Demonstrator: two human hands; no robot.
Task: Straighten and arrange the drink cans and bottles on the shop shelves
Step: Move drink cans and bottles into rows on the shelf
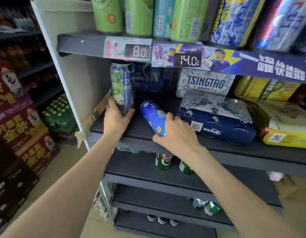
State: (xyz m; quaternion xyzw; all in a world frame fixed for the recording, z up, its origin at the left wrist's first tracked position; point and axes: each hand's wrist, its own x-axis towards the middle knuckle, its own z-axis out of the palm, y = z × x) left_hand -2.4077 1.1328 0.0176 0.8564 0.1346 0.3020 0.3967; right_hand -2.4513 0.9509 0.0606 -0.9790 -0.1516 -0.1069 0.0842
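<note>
Two hands at work on the middle shelf (114, 129): left hand (116, 117) grips the upright grape can (122, 86) at 10 o'clock, probably steadying it, while right hand (176, 133) grasps the toppled blue can (153, 117) at centre, apparently to stand it upright.

A shop: stocked drink shelves (166, 134), digital price tags (137, 51), stacked cartons (20, 121).

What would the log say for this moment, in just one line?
left hand: grips upright grape can | right hand: grips tipped-over blue can | place: dark shelf | blue can not yet upright
</note>
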